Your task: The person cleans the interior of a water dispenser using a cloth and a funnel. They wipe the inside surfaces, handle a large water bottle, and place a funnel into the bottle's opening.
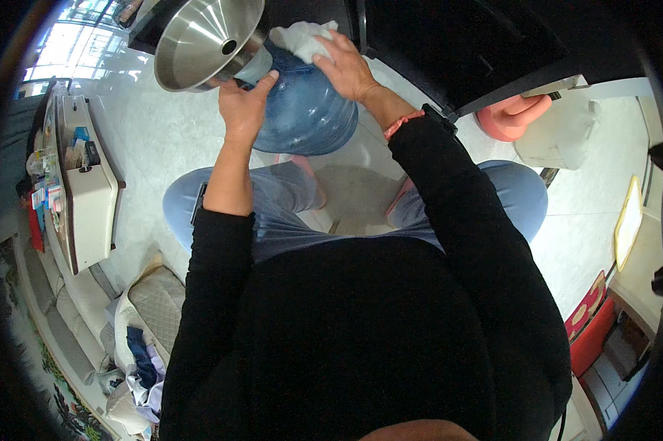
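A large translucent blue water bottle (309, 118) stands on the floor in front of my knees. At its neck sits a stainless steel funnel (193, 47), its wide mouth tilted toward the left and its dark hole showing. My left hand (243, 107) grips around the bottle's neck just under the funnel, the thumb lying on the near side; its other fingers are mostly hidden. My right hand (345, 69) holds a crumpled white cloth or tissue (301, 39) against the bottle's upper right shoulder.
A black cabinet (458, 49) rises beyond the bottle. At right are a pink object with a looped handle (510, 118) and a whitish plastic container (555, 138). A white low table (91, 204) with small items stands left, near a sofa (78, 297) and a laundry pile (144, 364).
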Tool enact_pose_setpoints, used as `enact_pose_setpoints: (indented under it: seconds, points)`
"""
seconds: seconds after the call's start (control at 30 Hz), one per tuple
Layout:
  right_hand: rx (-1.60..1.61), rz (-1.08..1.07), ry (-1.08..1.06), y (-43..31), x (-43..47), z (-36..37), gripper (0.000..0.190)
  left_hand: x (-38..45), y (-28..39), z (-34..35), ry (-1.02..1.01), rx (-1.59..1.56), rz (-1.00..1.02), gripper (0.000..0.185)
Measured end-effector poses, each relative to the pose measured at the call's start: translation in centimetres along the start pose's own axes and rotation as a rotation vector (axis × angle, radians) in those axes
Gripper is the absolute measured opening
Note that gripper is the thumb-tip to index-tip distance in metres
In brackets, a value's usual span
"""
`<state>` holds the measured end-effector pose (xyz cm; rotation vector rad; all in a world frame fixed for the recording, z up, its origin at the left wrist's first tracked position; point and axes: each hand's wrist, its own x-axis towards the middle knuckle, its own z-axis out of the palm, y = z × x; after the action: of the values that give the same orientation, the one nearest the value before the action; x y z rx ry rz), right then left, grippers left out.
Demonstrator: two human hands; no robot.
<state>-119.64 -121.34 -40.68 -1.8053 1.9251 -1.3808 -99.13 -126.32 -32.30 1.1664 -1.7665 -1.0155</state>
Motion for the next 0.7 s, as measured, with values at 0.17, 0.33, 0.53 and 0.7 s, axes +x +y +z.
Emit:
enact_pose_setpoints:
  seconds: [0.17, 0.33, 0.53, 0.7]
  points:
    - [0.850, 0.883, -0.105, 5.8, -0.4, 2.7, 0.046, 0.9, -1.9, -0.1, 0.025, 0.192, 0.103, 0.051]
    - [0.929, 1.282, -0.145, 9.3, -9.3, 6.8, 0.046, 1.6, -4.2, 0.9, 0.063, 0.562, 0.346, 0.062]
    - [0.329, 0.733, -0.431, 2.7, -17.4, 10.6, 0.065, 1.5, -3.2, 1.4, 0.014, 0.481, 0.246, 0.057]
    - [0.127, 0.728, -0.444, -1.6, -17.9, 10.9, 0.089, 1.6, -3.1, 1.7, 0.105, 0.489, 0.265, 0.061]
